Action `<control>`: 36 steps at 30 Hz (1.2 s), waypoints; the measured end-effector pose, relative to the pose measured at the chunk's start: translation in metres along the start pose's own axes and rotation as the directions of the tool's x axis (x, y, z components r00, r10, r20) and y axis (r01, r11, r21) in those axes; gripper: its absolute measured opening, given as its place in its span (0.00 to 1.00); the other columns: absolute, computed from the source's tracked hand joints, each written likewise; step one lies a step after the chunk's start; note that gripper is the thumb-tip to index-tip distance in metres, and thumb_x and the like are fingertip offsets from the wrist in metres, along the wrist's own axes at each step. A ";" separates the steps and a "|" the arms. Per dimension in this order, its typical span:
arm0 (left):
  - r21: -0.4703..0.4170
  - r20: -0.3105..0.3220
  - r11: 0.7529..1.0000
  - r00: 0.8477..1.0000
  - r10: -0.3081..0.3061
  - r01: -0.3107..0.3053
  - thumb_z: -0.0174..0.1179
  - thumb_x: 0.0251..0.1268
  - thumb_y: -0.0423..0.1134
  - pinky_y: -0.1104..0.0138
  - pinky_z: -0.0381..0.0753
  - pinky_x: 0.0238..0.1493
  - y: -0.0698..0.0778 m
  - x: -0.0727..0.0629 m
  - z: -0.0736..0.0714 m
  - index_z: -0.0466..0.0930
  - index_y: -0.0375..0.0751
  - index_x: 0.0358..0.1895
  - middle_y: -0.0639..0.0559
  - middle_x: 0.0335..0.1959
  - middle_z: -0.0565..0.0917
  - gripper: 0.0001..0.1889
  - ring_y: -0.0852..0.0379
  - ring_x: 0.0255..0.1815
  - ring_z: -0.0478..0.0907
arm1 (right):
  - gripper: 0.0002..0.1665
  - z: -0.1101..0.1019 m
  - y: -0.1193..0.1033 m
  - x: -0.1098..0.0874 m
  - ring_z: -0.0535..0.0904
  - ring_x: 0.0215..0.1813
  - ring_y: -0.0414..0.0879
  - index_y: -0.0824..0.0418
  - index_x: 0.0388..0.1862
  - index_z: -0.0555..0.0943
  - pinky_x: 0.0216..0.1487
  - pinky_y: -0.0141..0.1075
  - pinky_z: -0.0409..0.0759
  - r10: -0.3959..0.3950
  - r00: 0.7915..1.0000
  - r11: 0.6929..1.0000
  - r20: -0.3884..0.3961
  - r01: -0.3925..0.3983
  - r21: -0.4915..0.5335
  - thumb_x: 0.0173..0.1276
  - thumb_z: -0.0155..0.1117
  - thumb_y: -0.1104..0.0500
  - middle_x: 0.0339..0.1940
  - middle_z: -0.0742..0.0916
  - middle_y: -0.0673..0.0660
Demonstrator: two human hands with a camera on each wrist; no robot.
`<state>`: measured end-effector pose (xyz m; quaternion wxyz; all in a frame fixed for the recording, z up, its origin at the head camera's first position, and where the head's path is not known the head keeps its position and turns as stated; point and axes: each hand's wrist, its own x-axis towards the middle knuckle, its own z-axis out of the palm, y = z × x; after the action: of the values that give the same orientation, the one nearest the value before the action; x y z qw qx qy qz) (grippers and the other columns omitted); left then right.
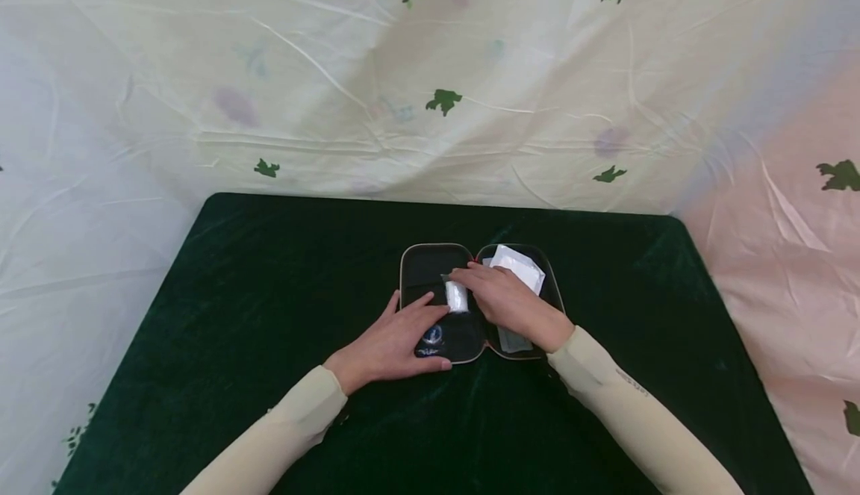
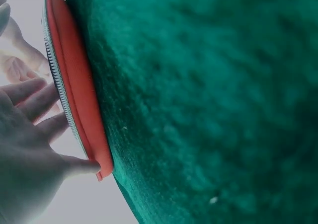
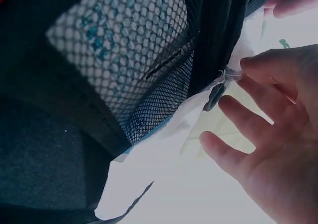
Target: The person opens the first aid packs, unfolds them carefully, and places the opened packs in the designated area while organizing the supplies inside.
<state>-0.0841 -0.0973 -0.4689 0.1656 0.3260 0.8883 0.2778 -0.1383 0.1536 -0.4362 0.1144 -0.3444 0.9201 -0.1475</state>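
A black zip case (image 1: 423,263) lies open flat in the middle of the green table (image 1: 235,293). My left hand (image 1: 396,338) rests flat on the case's left half, fingers straight, beside a dark item with a blue print (image 1: 433,337). My right hand (image 1: 504,301) lies over the right half, its fingertips touching a small white roll (image 1: 457,297) at the spine. A white packet (image 1: 520,265) shows behind it. The right wrist view shows the mesh pocket (image 3: 149,60), the white packet (image 3: 164,144) and my right hand (image 3: 278,134) with spread fingers. In the left wrist view my left hand (image 2: 25,149) touches the case's orange shell (image 2: 74,85).
A pale sheet with green leaf prints (image 1: 443,99) hangs behind and to both sides of the table. Green cloth (image 2: 208,110) stretches bare around the case on every side. A pale packet (image 1: 513,342) pokes out under my right wrist.
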 end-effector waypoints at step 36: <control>0.140 -0.002 0.990 1.000 -0.006 0.006 0.53 0.68 0.74 0.33 0.28 0.76 -0.009 0.039 -0.011 0.60 0.52 0.82 0.56 0.86 0.49 0.46 0.50 0.86 0.33 | 0.22 0.027 0.009 -0.042 0.78 0.68 0.50 0.55 0.62 0.83 0.70 0.53 0.74 0.028 0.995 0.960 -0.100 0.001 0.279 0.73 0.69 0.49 0.61 0.86 0.52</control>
<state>-0.1220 -0.0811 -0.4697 0.1424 0.3341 0.9067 0.2147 -0.1042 0.1829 -0.4603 0.1153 -0.3105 0.8971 -0.2924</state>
